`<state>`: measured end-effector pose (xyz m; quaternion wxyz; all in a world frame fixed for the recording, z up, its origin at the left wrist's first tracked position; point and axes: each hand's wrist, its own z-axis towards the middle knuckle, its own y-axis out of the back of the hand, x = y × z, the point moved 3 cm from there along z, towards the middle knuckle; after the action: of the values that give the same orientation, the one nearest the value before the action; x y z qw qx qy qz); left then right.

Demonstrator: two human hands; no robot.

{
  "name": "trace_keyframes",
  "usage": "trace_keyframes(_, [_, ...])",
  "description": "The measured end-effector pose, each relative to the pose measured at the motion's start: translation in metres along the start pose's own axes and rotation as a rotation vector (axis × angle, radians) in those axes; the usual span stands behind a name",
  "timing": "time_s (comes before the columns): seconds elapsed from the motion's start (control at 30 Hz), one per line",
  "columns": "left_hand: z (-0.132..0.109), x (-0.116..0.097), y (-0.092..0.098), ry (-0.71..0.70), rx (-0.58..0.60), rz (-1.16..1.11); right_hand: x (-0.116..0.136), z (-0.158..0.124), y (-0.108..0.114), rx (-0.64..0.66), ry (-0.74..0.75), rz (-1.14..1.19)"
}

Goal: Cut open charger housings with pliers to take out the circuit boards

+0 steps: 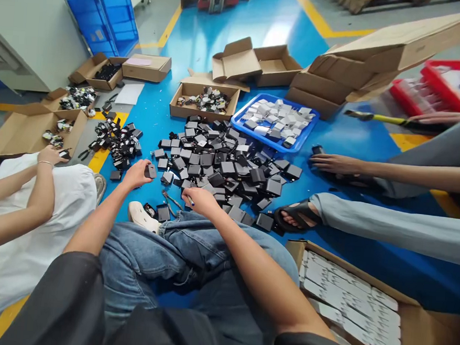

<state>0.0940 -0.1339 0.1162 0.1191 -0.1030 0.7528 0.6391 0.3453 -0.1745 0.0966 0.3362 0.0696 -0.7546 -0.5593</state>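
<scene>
A small, boxy, dark-grey plastic block [150, 171] is held in the left hand [136, 175], pinched between thumb and fingers at the fingertip end and raised just left of the main pile. By the right hand [202, 201], curled narrowly with the fingers drawn in, a slim, pen-like, blue-ended tool [190, 201] is gripped; most of it is hidden by the fingers, so its exact kind cannot be told. The block is kept well apart from the right hand, to its left and slightly farther forward.

Beyond both hands, a broad pile of dark-grey, boxy plastic blocks [227, 167] is spread over the glossy blue floor [156, 101], its near edge lying close to the right hand. A smaller, mixed heap of black plastic pieces [123, 146] is seen beyond the left hand. Between the hands, nearer the body, a thin, two-armed metal hand tool [173, 200] is laid on the floor. Behind the pile, white and grey blocks are held in a shallow blue plastic tray [262, 137], beside an open brown cardboard box [190, 112] of small mixed parts.
</scene>
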Motion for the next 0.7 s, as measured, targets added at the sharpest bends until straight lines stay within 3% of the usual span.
trace_keyframes(0.07, [-0.035,-0.013,0.030,-0.059,-0.092,-0.096,0.005,0.001,-0.011,0.030,0.028,0.000])
trace_keyframes(0.13, [-0.071,-0.028,0.049,-0.119,-0.200,-0.311,0.010,-0.001,-0.020,0.045,0.062,0.011])
trace_keyframes(0.27, [-0.119,-0.045,0.048,-0.060,-0.275,-0.930,0.018,-0.006,-0.027,0.034,0.138,0.062])
trace_keyframes(0.37, [-0.127,-0.046,0.032,0.070,-0.255,-1.433,0.031,-0.011,-0.021,0.000,0.191,0.121])
trace_keyframes(0.47, [-0.124,-0.050,0.021,0.163,-0.168,-1.755,0.050,-0.017,-0.004,-0.153,0.271,0.360])
trace_keyframes(0.57, [-0.120,-0.058,0.011,0.298,-0.092,-1.919,0.067,-0.026,0.015,-0.355,0.338,0.630])
trace_keyframes(0.7, [-0.120,-0.071,-0.004,0.411,-0.038,-1.992,0.077,-0.037,0.023,-0.440,0.346,0.707])
